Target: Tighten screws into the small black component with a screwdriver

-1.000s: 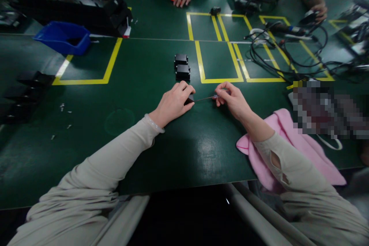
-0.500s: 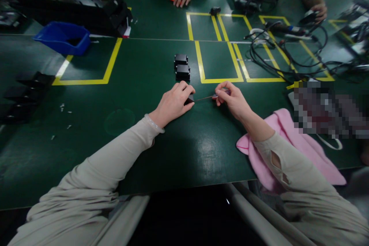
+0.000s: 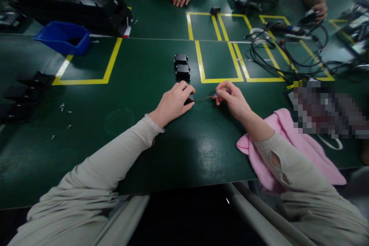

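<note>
No legible text, label, brand or number anywhere on the table (image 3: pixel 121 84).

Green table (image 3: pixel 138 153) with yellow tape boxes; a blue bin (image 3: pixel 62 37) far left of the two stacked black blocks (image 3: pixel 182 66), pink cloth (image 3: pixel 288 150) and tangled cables (image 3: pixel 288 54) off to their right.

Screwdriver (image 3: pixel 206 97) tip against black part (image 3: pixel 189 100)
</note>
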Tool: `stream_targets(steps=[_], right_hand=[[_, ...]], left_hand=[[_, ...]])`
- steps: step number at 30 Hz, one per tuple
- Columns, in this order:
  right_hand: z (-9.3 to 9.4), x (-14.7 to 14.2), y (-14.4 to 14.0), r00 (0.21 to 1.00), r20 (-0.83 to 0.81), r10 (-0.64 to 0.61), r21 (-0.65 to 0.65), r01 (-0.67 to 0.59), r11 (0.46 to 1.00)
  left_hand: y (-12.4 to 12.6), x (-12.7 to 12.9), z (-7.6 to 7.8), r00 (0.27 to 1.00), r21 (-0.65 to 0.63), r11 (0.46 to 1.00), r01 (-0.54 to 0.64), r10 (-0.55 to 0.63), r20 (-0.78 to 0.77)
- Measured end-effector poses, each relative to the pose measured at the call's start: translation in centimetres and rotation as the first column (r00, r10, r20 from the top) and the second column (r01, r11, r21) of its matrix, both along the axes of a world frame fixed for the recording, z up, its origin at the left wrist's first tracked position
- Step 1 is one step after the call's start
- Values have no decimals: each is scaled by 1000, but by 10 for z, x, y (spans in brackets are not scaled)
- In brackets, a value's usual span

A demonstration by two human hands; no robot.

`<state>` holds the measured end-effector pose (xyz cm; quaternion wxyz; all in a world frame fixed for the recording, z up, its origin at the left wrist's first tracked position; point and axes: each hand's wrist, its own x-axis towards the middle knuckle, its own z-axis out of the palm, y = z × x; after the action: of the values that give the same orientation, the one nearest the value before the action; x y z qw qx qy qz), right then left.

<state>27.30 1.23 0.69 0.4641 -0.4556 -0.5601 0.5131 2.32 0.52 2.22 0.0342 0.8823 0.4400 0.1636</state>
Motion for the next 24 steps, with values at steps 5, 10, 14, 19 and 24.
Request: stream_targets(steps=[5,10,14,19,24], right_hand=[[0,0,-1,999,-27,26,-16,-27,1000],[-2,0,0,999,-39,11,-16,-12,1000],[-4,0,1,999,-40,-8,-10,8,1000],[-1,-1,0,1000,-28,-7,-1,7,1000],[0,0,0,999,-29,29,2,-29,1000]], left_hand=[[0,0,-1,1000,4,1000,6,-6,11],[0,0,0,1000,2,1000,3,-4,11],[0,0,0,1000,1,1000,6,-6,12],[0,0,0,1000,-1,1000,5,-5,11],[0,0,0,1000,5,1000,4,-4,4]])
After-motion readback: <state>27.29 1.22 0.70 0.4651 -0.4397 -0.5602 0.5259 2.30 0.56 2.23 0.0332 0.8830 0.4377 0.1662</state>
